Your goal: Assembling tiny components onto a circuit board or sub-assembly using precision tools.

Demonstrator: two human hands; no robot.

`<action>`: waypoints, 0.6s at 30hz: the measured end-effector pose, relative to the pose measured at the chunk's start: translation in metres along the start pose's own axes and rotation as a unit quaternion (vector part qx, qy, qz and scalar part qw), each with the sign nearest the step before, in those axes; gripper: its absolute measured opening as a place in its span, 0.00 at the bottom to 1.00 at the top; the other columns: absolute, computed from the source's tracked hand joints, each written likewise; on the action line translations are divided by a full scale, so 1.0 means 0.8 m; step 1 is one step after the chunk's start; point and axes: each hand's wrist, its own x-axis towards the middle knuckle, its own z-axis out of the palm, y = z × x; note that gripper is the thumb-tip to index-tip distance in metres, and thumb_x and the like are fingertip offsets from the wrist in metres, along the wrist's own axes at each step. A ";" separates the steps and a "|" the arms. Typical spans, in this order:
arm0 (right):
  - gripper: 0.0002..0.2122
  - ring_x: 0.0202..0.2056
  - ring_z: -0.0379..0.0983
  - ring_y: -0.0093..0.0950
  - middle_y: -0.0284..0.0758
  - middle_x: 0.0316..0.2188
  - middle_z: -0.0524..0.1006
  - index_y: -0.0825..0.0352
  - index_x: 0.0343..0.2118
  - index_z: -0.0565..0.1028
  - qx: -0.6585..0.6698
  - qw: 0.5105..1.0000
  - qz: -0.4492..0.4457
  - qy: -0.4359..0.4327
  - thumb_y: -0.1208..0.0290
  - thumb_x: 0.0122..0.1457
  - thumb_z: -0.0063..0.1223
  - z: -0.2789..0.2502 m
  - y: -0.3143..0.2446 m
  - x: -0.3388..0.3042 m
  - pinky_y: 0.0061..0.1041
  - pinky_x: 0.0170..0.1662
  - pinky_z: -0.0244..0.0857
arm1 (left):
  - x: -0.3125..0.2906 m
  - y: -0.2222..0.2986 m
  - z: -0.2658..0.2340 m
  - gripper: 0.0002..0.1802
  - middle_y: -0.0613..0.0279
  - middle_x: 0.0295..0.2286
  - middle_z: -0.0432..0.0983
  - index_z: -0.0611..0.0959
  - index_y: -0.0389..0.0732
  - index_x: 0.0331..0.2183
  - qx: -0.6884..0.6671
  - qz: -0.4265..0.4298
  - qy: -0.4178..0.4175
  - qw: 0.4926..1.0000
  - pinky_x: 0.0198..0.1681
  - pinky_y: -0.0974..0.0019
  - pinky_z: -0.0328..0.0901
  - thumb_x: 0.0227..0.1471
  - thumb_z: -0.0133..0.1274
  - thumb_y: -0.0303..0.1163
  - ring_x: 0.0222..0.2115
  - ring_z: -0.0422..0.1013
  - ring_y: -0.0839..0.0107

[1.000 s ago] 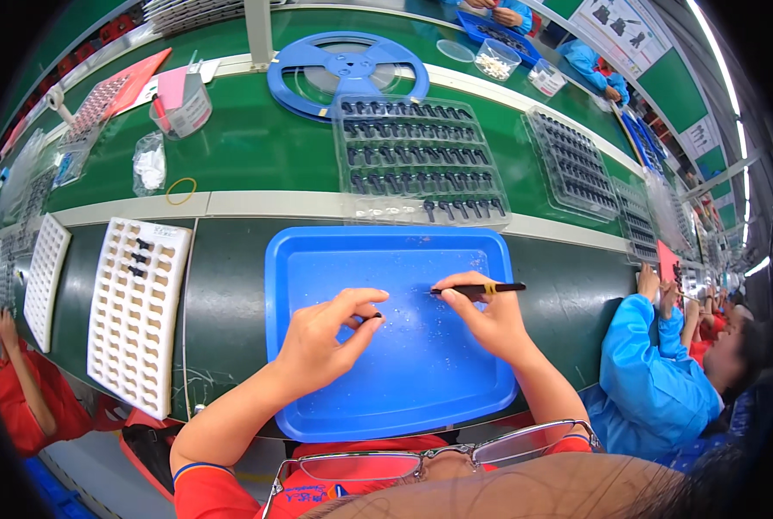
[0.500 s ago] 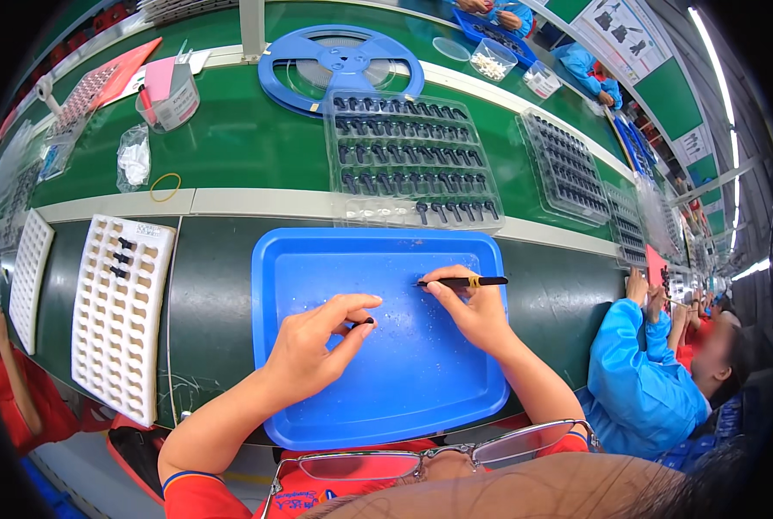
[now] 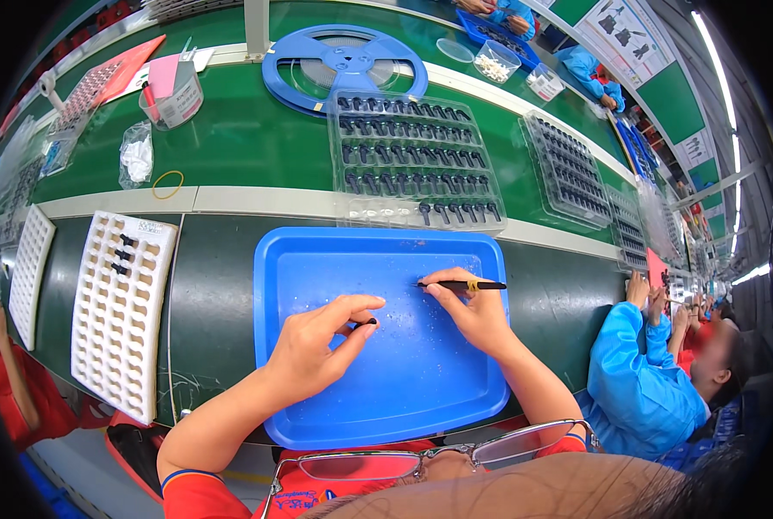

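Observation:
Both my hands are over a shallow blue tray [image 3: 386, 415] with small pale specks on its bottom. My left hand [image 3: 313, 342] pinches a small black part [image 3: 367, 323] between thumb and curled fingers; most of the part is hidden. To its right, my right hand [image 3: 474, 313] grips a slim black pen-like tool [image 3: 488, 285] with a yellow band. The tool's dark tip points left, past my fingertips, and is apart from the black part. Its exact kind cannot be made out.
A white foam tray [image 3: 122, 320] with several black parts stands left. Beyond the blue tray are a clear blister tray [image 3: 414, 160] of black parts, a blue reel [image 3: 347, 60], a plastic tub [image 3: 177, 104] and a yellow rubber band [image 3: 167, 184]. A co-worker in blue [image 3: 641, 381] sits at right.

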 end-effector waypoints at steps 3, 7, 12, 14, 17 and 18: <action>0.07 0.38 0.75 0.23 0.35 0.36 0.80 0.68 0.38 0.78 -0.011 1.000 0.000 -0.003 0.73 0.59 0.55 -0.001 -0.002 0.002 0.24 0.45 0.69 | 0.000 -0.001 0.000 0.18 0.55 0.35 0.78 0.77 0.36 0.45 -0.003 0.005 0.000 1.000 0.39 0.68 0.74 0.50 0.54 0.16 0.37 0.78 0.67; 0.05 0.37 0.76 0.24 0.35 0.34 0.79 0.69 0.36 0.78 -0.062 0.998 -0.022 -0.016 0.75 0.58 0.55 -0.004 -0.016 0.011 0.22 0.42 0.69 | -0.001 -0.001 0.001 0.18 0.55 0.36 0.78 0.77 0.35 0.45 -0.003 0.002 -0.006 1.000 0.39 0.67 0.74 0.50 0.54 0.16 0.37 0.78 0.66; 0.04 0.32 0.78 0.28 0.39 0.30 0.79 0.67 0.34 0.78 -0.279 0.956 -0.037 -0.085 0.75 0.56 0.56 -0.002 -0.059 0.026 0.24 0.37 0.69 | -0.002 -0.002 0.002 0.18 0.56 0.35 0.79 0.77 0.35 0.45 -0.004 0.006 0.001 1.000 0.39 0.67 0.74 0.50 0.54 0.16 0.37 0.78 0.66; 0.04 0.30 0.78 0.30 0.40 0.29 0.79 0.66 0.33 0.79 -0.365 0.923 -0.069 -0.104 0.75 0.56 0.56 0.000 -0.068 0.027 0.25 0.35 0.69 | -0.001 -0.001 0.002 0.18 0.56 0.34 0.80 0.77 0.35 0.44 -0.009 0.010 0.006 1.000 0.39 0.67 0.74 0.49 0.55 0.16 0.37 0.78 0.66; 0.04 0.31 0.78 0.29 0.40 0.31 0.80 0.67 0.33 0.78 -0.298 0.949 -0.071 -0.078 0.75 0.57 0.55 -0.004 -0.055 0.016 0.25 0.36 0.70 | 0.000 0.001 0.003 0.17 0.56 0.34 0.81 0.77 0.35 0.44 -0.015 0.018 0.011 1.000 0.39 0.68 0.74 0.49 0.56 0.17 0.37 0.79 0.66; 0.04 0.32 0.79 0.29 0.40 0.31 0.80 0.68 0.33 0.78 -0.262 0.960 -0.073 -0.066 0.76 0.57 0.54 -0.003 -0.052 0.010 0.25 0.36 0.70 | 0.001 0.002 0.002 0.17 0.56 0.34 0.81 0.77 0.34 0.44 -0.016 0.021 0.015 1.000 0.40 0.68 0.74 0.49 0.56 0.17 0.37 0.79 0.66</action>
